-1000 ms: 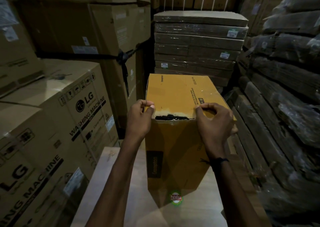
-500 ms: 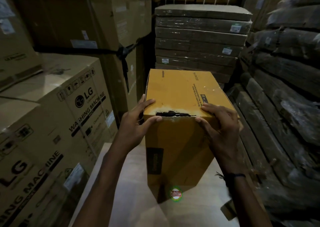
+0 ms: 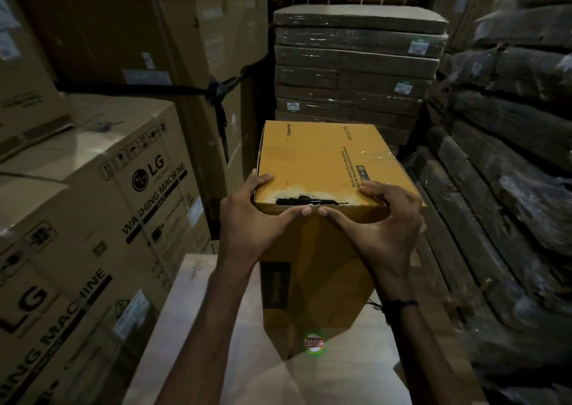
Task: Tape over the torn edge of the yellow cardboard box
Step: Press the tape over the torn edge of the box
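The yellow cardboard box (image 3: pixel 315 157) stands upright on a pale wooden surface (image 3: pixel 198 327). Its torn edge (image 3: pixel 309 201) is a dark ragged gap along the near top edge, with a glossy sheen over it; whether that is tape I cannot tell. My left hand (image 3: pixel 247 222) grips the top left corner, fingers on the lid and thumb stretched along the front just under the tear. My right hand (image 3: pixel 380 228) grips the right side of the same edge, fingers curled on the lid and thumb under the tear. The two thumb tips almost touch.
Large LG washing-machine cartons (image 3: pixel 148 188) crowd the left. Behind the box rises a stack of flat wrapped cartons (image 3: pixel 356 73). Dark plastic-wrapped bundles (image 3: pixel 510 157) line the right. A round green and red sticker (image 3: pixel 314 342) shows near the box's base.
Both thumbs have slid inward along the front edge under the tear until they nearly meet. The fingers have moved onto the lid.
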Motion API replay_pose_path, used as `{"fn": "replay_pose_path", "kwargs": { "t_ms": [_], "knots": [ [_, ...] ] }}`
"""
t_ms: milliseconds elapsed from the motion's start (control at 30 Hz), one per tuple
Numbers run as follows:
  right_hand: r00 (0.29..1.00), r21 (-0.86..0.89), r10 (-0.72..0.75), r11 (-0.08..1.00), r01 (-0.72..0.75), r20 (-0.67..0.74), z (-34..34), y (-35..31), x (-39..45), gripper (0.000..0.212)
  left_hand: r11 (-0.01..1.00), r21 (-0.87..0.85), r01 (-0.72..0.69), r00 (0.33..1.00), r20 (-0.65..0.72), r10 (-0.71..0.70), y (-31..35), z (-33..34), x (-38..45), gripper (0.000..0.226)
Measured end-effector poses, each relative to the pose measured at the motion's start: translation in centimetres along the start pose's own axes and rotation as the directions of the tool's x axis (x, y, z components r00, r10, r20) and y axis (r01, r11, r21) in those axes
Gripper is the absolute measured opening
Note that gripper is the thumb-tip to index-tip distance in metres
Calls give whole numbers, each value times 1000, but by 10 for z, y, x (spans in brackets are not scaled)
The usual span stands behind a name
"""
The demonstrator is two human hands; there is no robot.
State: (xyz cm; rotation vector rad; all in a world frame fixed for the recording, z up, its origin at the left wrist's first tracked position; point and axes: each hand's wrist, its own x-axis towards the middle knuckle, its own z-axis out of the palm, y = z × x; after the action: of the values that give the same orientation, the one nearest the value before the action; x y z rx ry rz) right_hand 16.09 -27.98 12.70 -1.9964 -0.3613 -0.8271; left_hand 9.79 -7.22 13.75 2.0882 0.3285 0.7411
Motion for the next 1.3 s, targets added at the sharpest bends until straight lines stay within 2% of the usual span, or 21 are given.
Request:
{"fn": "replay_pose_path", "kwargs": {
  "t_ms": [67,300,467,600,800,867,1000,1100,1200,1300],
  "knots": [
    [1000,3,-21,1000,21,-17,1,1,-1,71,1000,5,-2,999,-32,2,-3,3,0,98],
    [985,42,-105,994,100,135,-14,21,3,81,997,-26,-69,994,87,72,-10,-8,3,97],
    [998,-22,3,1000,-2,56,-3,0,1,83,999,30,-23,999,25,22,-5,-1,0,108],
    [999,-38,40,998,-40,11,5,-1,2,79,999,35,-2,999,-40,3,-1,5,0,99],
    [987,15,-71,997,70,145,-11,18,1,82,999,-44,-15,995,97,19,-8,-7,2,95],
    [987,38,-88,996,83,133,-13,19,1,82,998,-57,-6,992,124,13,-8,-10,1,95],
    [998,29,-9,1000,8,60,-6,9,2,75,999,-35,12,996,89,-9,-5,-10,-1,100],
    [998,53,-8,999,4,64,-5,13,4,67,998,-65,25,995,101,-19,-4,-11,1,92],
    [991,106,-43,994,29,128,-14,21,6,63,994,-107,17,987,162,0,-3,-18,4,77],
    [972,127,-74,991,46,223,-26,27,9,66,993,-117,36,960,280,-2,-6,-29,8,80]
  ]
}}
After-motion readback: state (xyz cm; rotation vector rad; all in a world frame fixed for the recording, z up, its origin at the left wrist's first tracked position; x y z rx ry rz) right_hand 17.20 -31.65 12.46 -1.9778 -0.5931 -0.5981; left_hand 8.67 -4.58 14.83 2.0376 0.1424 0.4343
